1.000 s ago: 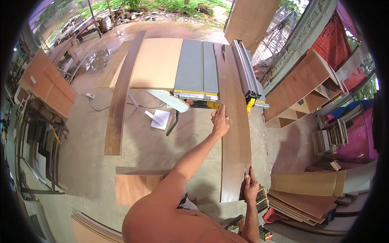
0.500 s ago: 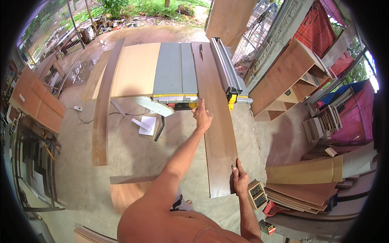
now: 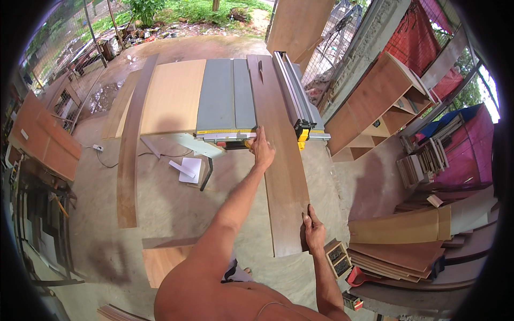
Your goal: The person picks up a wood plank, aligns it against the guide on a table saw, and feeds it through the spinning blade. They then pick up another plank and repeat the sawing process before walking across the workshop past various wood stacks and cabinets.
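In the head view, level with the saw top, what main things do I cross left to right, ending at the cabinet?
Long dark plank → pale wood panel → left part of the grey saw top → brown plank → rip fence → open wooden cabinet.

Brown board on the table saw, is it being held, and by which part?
The right hand holds the brown board by its right edge, at the near end; the left hand touches its left edge.

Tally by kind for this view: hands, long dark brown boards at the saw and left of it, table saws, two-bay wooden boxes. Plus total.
Hands: 2 (left hand, right hand)
Long boards: 2 (saw board, left board)
Table saw: 1
Two-bay box: 1
Total: 6
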`<action>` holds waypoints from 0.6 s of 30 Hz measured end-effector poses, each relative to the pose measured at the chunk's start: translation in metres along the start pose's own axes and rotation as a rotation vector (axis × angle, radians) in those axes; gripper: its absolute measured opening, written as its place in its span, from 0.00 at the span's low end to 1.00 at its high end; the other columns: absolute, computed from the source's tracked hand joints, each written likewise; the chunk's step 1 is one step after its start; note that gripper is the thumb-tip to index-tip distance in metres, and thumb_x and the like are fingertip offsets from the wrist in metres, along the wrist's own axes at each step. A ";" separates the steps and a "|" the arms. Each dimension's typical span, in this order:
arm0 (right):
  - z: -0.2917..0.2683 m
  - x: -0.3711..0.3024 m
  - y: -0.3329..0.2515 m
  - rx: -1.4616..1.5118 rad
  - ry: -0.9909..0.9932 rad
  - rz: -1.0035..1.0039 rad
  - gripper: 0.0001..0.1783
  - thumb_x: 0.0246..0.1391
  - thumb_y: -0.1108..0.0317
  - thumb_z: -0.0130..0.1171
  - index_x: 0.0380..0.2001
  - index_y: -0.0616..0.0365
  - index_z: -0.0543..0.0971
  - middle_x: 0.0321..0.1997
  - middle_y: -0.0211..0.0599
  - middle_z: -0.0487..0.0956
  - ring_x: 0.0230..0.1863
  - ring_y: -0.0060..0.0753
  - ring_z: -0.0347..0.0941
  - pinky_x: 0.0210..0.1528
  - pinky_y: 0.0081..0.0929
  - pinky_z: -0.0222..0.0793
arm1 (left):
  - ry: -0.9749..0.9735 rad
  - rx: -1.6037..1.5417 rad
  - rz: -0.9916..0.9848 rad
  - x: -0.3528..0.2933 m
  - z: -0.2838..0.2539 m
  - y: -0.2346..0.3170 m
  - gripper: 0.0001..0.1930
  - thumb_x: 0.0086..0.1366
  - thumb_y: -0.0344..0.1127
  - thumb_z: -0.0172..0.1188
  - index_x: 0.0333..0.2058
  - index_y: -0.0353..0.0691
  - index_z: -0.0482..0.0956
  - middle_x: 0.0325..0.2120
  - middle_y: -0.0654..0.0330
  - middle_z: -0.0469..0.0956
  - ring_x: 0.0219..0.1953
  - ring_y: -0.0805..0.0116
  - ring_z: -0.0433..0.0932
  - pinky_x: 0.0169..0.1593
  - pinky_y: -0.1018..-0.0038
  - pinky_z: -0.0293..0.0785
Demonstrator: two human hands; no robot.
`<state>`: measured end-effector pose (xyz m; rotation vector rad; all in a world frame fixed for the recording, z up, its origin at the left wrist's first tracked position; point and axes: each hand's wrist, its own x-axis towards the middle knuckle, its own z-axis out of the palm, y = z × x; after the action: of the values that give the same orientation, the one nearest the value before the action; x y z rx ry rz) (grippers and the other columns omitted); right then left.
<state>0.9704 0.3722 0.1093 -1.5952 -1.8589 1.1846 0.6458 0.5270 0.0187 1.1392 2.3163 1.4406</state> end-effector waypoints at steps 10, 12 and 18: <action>0.016 0.036 0.001 -0.019 0.074 -0.109 0.29 0.72 0.52 0.56 0.70 0.53 0.74 0.61 0.53 0.82 0.64 0.39 0.79 0.63 0.33 0.72 | 0.041 0.119 0.054 0.035 0.007 -0.005 0.47 0.55 0.22 0.64 0.75 0.36 0.57 0.72 0.42 0.62 0.61 0.42 0.65 0.65 0.46 0.59; 0.017 0.042 0.000 -0.020 0.071 -0.109 0.29 0.72 0.53 0.56 0.70 0.53 0.74 0.61 0.53 0.82 0.64 0.40 0.79 0.63 0.33 0.72 | 0.050 0.113 0.074 0.041 0.006 -0.005 0.46 0.57 0.21 0.62 0.75 0.35 0.56 0.72 0.40 0.63 0.60 0.42 0.65 0.65 0.50 0.59; 0.021 0.060 -0.012 0.017 0.038 -0.077 0.30 0.72 0.55 0.56 0.70 0.59 0.72 0.66 0.51 0.80 0.67 0.34 0.76 0.67 0.31 0.68 | 0.051 0.104 0.105 0.065 0.007 -0.007 0.48 0.56 0.22 0.62 0.76 0.35 0.52 0.72 0.39 0.64 0.59 0.44 0.65 0.65 0.53 0.58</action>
<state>0.9322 0.4221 0.0949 -1.5123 -1.8642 1.1257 0.6010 0.5749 0.0242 1.2846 2.4250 1.4139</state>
